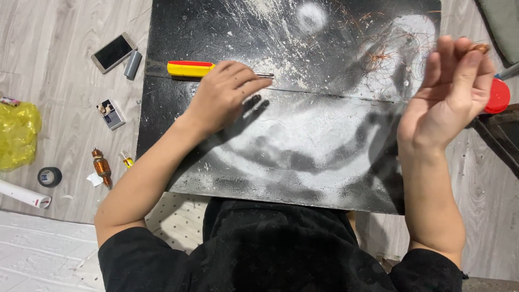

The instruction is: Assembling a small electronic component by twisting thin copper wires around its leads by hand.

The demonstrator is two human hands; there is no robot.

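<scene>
My left hand (224,94) rests palm down on a black, white-dusted board (303,146), its fingers curled over the shaft of a screwdriver with a yellow and red handle (190,68). My right hand (451,92) is raised at the board's right edge, palm toward me, fingers up, with a small copper-coloured piece (479,48) pinched at the fingertips. Loose copper wire strands (378,54) lie scattered on the board's far right.
On the wooden floor to the left lie a phone (113,52), a grey cylinder (132,64), a small box (111,114), a copper-wound motor armature (101,167), a tape roll (49,177), a white tube (24,194) and a yellow bag (18,135). A red lid (498,96) sits at right.
</scene>
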